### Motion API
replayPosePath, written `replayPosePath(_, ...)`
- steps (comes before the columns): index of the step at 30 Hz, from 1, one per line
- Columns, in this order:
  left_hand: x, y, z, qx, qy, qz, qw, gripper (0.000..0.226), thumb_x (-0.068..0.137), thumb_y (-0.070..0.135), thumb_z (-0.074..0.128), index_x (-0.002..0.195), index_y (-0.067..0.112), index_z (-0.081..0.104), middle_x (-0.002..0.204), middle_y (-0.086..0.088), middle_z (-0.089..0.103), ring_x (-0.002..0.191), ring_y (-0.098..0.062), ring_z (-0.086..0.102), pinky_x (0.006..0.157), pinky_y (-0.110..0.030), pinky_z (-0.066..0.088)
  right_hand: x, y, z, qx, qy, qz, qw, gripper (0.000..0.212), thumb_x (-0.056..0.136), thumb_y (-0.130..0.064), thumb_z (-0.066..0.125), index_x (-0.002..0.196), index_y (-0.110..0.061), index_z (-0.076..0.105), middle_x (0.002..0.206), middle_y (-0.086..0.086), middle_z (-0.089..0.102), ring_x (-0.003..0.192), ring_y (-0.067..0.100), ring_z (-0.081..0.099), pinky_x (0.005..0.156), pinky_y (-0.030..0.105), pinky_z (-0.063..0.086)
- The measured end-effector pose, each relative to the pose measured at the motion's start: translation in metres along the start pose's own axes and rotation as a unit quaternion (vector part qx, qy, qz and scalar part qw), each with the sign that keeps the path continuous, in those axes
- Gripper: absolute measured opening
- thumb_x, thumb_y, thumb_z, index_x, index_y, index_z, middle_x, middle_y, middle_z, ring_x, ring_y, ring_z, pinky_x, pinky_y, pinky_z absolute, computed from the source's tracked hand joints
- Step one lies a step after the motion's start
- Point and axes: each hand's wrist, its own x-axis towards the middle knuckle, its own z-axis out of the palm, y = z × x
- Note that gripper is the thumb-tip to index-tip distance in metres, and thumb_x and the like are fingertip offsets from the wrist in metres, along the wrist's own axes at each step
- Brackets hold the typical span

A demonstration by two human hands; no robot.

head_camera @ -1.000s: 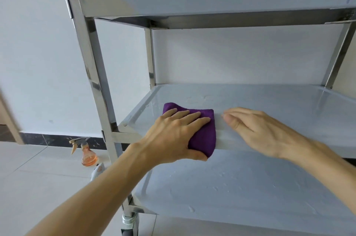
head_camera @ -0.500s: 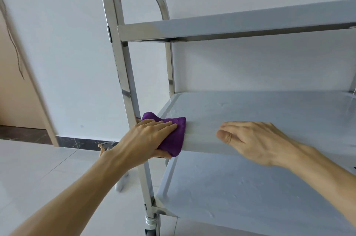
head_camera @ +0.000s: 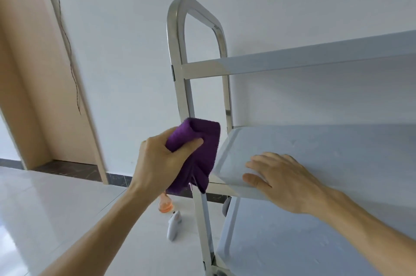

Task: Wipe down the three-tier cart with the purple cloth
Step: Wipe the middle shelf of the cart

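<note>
purple cloth, plush, bunched in left hand against steel post; right hand flat on shelf

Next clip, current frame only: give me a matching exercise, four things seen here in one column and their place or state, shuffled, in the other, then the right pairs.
Things
1. purple cloth
2. right hand
3. orange bottle
4. white spray bottle

Places or states
A. lying on the floor tiles beside the cart leg
B. gripped in the left hand against the cart's upright post
C. resting flat on the front edge of the middle shelf
D. standing on the floor, partly hidden behind the cloth

Pairs: 1-B, 2-C, 3-D, 4-A
</note>
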Motion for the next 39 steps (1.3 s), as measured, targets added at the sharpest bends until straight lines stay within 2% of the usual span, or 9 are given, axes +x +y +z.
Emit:
replayPosePath(3,0.017,0.004,-0.024,-0.044,0.158,0.019,0.986,0.005,0.081,0.037,0.077,0.081,0.038,0.072,0.069,0.017,0.070,0.061,0.002,0.063,0.054,-0.012,0.048,0.006,-0.014,0.009,0.007,-0.023,-0.028,0.999,0.058,0.092,-0.068,0.009,0.117,-0.032,0.048,0.118,-0.021,0.049,0.119,0.009,0.041,0.100,0.033,0.033)
replayPosePath(8,0.048,0.015,-0.036,-0.048,0.308,0.056,0.949,0.012,0.090,0.030,0.065,0.079,0.034,0.061,0.057,0.023,0.060,0.051,0.005,0.056,0.048,-0.010,0.043,0.004,-0.014,0.015,-0.005,-0.042,-0.041,0.998,0.063,0.094,-0.070,0.015,0.142,-0.034,0.033,0.149,-0.019,0.033,0.139,0.006,0.024,0.112,0.031,0.023)
replayPosePath(12,0.056,0.015,-0.003,-0.075,0.240,-0.003,0.968,0.017,0.093,0.033,0.056,0.107,0.039,0.063,0.079,0.002,0.071,0.068,-0.024,0.069,0.061,-0.050,0.059,0.000,-0.017,0.016,-0.048,-0.049,-0.049,0.996,0.081,0.085,-0.075,0.004,0.151,-0.032,0.021,0.159,-0.015,0.020,0.146,0.010,0.016,0.116,0.033,0.019)
replayPosePath(15,0.054,0.022,0.032,-0.069,0.169,0.014,0.983,0.048,0.097,0.039,0.049,0.141,0.050,0.035,0.116,-0.002,0.068,0.088,-0.030,0.068,0.074,-0.053,0.057,0.001,-0.018,0.015,-0.062,-0.044,-0.047,0.996,0.085,0.082,-0.077,0.001,0.150,-0.031,0.021,0.158,-0.013,0.023,0.145,0.012,0.019,0.115,0.034,0.022)
replayPosePath(18,0.049,0.021,0.061,0.069,0.136,0.044,0.987,0.071,0.091,0.063,0.038,0.150,0.052,0.000,0.157,0.000,0.027,0.113,-0.030,0.054,0.083,-0.049,0.051,0.000,-0.017,0.014,-0.065,-0.044,-0.048,0.996,0.085,0.082,-0.078,0.005,0.150,-0.030,0.022,0.157,-0.013,0.026,0.144,0.013,0.022,0.114,0.035,0.023)
replayPosePath(21,0.045,0.006,0.068,0.110,0.138,0.067,0.982,0.061,0.095,0.059,0.026,0.150,0.054,0.000,0.156,0.001,0.020,0.115,-0.024,0.044,0.084,-0.047,0.048,0.000,-0.015,0.014,-0.079,-0.048,-0.051,0.994,0.078,0.087,-0.076,0.011,0.148,-0.029,0.020,0.157,-0.012,0.023,0.144,0.014,0.020,0.115,0.037,0.021)
replayPosePath(25,0.053,-0.010,0.066,0.044,0.154,0.055,0.985,0.074,0.100,0.036,0.048,0.153,0.043,-0.002,0.138,0.020,0.036,0.103,-0.003,0.047,0.083,-0.039,0.049,0.002,-0.012,0.016,-0.075,-0.065,-0.041,0.994,0.075,0.092,-0.073,0.019,0.152,-0.030,0.011,0.161,-0.012,0.013,0.148,0.015,0.010,0.119,0.038,0.013)
replayPosePath(34,0.072,-0.019,0.076,0.125,0.238,0.036,0.963,0.071,0.096,0.042,0.045,0.155,0.026,0.010,0.146,0.004,0.046,0.104,-0.024,0.060,0.077,-0.032,0.038,0.002,-0.012,0.022,-0.085,-0.060,-0.053,0.993,0.072,0.095,-0.067,0.022,0.153,-0.026,0.007,0.164,-0.010,0.005,0.150,0.018,0.008,0.119,0.040,0.013)
replayPosePath(39,0.018,-0.055,0.088,0.099,0.188,-0.008,0.977,0.068,0.093,0.046,0.046,0.150,0.041,0.010,0.147,0.006,0.047,0.111,-0.023,0.060,0.085,-0.038,0.050,0.002,-0.014,0.022,-0.085,-0.061,-0.054,0.993,0.073,0.095,-0.067,0.022,0.154,-0.026,0.007,0.164,-0.010,0.006,0.151,0.020,0.010,0.120,0.042,0.013)
